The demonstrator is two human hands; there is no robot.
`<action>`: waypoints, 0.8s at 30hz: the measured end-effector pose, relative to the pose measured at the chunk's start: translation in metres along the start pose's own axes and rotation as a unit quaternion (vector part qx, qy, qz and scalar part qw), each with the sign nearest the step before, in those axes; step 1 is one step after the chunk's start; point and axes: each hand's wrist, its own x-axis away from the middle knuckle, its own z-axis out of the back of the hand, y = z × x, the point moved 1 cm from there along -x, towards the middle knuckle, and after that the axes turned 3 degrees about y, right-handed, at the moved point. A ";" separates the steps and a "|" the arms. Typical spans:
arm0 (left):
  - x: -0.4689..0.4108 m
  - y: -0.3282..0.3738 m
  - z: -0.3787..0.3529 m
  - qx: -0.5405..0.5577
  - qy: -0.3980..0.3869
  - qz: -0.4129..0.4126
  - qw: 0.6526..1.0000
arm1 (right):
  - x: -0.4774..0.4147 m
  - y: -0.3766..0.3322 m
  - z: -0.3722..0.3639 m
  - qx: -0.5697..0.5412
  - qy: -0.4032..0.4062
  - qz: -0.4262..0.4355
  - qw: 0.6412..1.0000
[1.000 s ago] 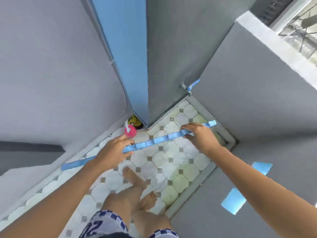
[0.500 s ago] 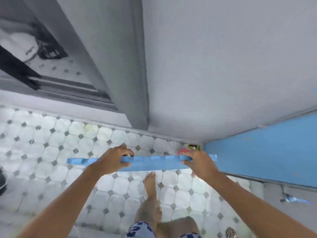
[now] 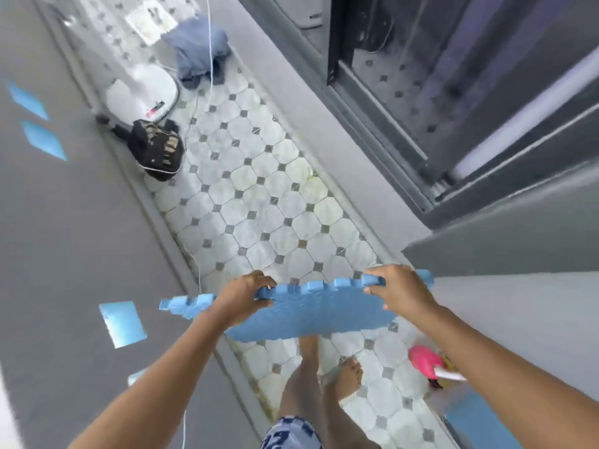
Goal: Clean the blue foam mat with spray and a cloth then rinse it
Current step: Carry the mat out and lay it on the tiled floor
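I hold the blue foam mat (image 3: 311,314) in the air in front of me, above the tiled floor, its notched far edge facing away. My left hand (image 3: 241,298) grips that edge left of the middle, fingers curled over the top. My right hand (image 3: 400,288) grips the same edge near its right end. The mat tilts so that part of its textured face shows. A pink spray bottle (image 3: 424,362) lies on the floor at the lower right, partly hidden by my right forearm. No cloth for wiping is clearly in view.
A narrow tiled floor (image 3: 259,202) runs away between a grey wall at left and a dark sliding door frame (image 3: 389,131) at right. A black bag (image 3: 155,149), a white round object (image 3: 142,92) and a blue-grey bundle of fabric (image 3: 197,48) lie farther along. My bare feet (image 3: 324,377) stand below the mat.
My view has swung round from the tap corner to the long stretch of floor. Both hands kept hold of the mat, which now tilts and shows more of its face.
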 end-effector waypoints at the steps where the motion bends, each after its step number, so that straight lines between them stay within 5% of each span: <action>1: -0.001 -0.010 0.001 0.012 0.007 0.004 1.000 | -0.009 -0.012 0.001 0.011 -0.007 0.003 1.000; 16: -0.163 -0.156 0.020 0.192 0.044 0.032 0.980 | -0.266 -0.153 -0.013 0.155 -0.102 0.010 0.983; 24: -0.255 -0.219 0.034 0.240 0.105 0.040 0.964 | -0.399 -0.189 -0.051 0.172 -0.077 0.067 0.980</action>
